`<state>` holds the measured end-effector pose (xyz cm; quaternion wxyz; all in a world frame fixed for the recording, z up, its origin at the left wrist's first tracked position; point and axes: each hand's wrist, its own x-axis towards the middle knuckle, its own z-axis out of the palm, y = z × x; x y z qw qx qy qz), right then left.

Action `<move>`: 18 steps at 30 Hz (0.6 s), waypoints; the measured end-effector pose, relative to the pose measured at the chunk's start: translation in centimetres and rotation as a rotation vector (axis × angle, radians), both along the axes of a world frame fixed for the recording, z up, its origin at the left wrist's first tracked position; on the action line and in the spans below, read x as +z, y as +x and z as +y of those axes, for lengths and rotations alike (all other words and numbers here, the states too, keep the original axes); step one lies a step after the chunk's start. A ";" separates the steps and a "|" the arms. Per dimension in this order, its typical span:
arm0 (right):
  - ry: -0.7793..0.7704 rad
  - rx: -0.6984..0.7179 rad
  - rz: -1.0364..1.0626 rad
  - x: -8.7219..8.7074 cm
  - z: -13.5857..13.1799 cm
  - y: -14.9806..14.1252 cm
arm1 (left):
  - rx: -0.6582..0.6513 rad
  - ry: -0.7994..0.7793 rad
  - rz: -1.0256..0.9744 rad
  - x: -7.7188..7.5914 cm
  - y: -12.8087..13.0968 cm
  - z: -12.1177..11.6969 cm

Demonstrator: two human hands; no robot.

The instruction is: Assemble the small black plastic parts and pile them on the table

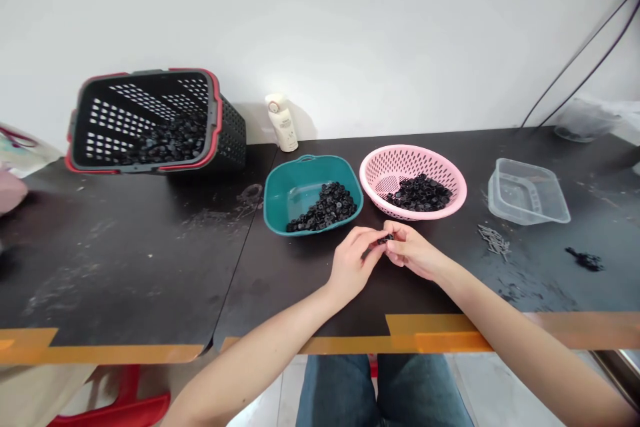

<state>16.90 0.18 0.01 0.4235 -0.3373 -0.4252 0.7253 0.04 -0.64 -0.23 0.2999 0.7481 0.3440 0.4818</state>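
Holding one small black part [385, 239], the fingers of the left hand [354, 260] and the right hand [411, 250] meet above the table [300, 287]. Behind them, the teal basin [300, 177] and the pink basket [413, 157] contain black pieces [330, 205]; farther, the dark basket [233, 137] contains more.

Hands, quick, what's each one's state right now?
Left hand: closed, pinching a small black piece.
Right hand: closed on the small black piece too; whether it's one part or several can't be told.
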 end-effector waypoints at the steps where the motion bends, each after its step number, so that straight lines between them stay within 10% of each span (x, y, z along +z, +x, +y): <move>1: 0.017 -0.008 -0.016 0.0 0.0 0.0 | -0.011 -0.016 0.002 0.0 0.0 0.0; 18: -0.171 -0.097 0.110 -0.7 0.5 0.3 | 0.118 -0.066 -0.072 0.7 -0.2 0.3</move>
